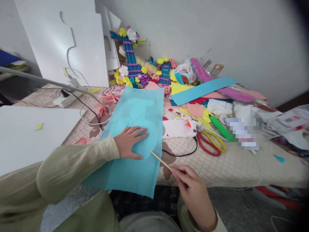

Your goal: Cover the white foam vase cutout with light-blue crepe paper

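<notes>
A sheet of light blue paper lies over the table's front edge, its lower end hanging past it. Through it a paler shape shows, something flat lying underneath. My left hand rests flat on the sheet with its fingers spread. In my right hand a thin wooden stick is pinched between thumb and fingers. The pointed tip of the stick is at the sheet, over the lower right edge of the pale shape; I cannot tell whether it touches.
Red and yellow scissors, a green-handled cutter and a white device with a black cord lie to the right. Paper-flower-trimmed blue guitar shapes stand at the back. A power strip and a white board are left.
</notes>
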`<action>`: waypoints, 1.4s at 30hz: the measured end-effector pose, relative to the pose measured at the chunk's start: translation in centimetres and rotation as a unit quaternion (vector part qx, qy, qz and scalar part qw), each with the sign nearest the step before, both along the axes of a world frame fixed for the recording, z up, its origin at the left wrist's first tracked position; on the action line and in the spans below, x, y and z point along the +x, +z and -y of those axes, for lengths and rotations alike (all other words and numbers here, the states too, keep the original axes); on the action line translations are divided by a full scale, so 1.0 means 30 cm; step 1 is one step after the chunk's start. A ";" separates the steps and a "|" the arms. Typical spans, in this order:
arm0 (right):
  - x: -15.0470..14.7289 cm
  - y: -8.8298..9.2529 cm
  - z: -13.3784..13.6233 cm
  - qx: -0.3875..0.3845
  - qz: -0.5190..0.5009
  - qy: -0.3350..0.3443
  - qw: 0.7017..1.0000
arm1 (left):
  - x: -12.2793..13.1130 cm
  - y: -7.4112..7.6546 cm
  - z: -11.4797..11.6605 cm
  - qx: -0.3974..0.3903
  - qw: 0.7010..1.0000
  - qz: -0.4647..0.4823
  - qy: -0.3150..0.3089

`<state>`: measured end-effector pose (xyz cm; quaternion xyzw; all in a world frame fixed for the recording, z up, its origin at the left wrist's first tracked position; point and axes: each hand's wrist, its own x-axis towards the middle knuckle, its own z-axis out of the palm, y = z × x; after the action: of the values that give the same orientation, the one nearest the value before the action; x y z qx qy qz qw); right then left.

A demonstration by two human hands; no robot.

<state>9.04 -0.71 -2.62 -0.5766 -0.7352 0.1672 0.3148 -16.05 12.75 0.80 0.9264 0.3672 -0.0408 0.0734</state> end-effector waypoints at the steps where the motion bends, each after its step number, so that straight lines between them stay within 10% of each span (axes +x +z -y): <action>1: -0.002 -0.001 0.003 0.007 -0.003 -0.009 1.000 | -0.002 -0.001 -0.002 0.000 1.000 0.001 -0.002; 36: -0.150 -0.014 0.098 0.019 -0.004 -0.003 1.000 | -0.019 -0.014 -0.047 -0.005 0.999 -0.009 -0.030; 42: -0.082 -0.012 0.065 0.021 0.005 -0.087 0.996 | -0.023 -0.009 -0.049 -0.016 0.999 -0.005 -0.031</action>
<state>6.57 -2.65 -2.99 -0.6325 -0.6872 0.1212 0.3363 -16.73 14.22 0.52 0.9358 0.3377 -0.0532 0.0855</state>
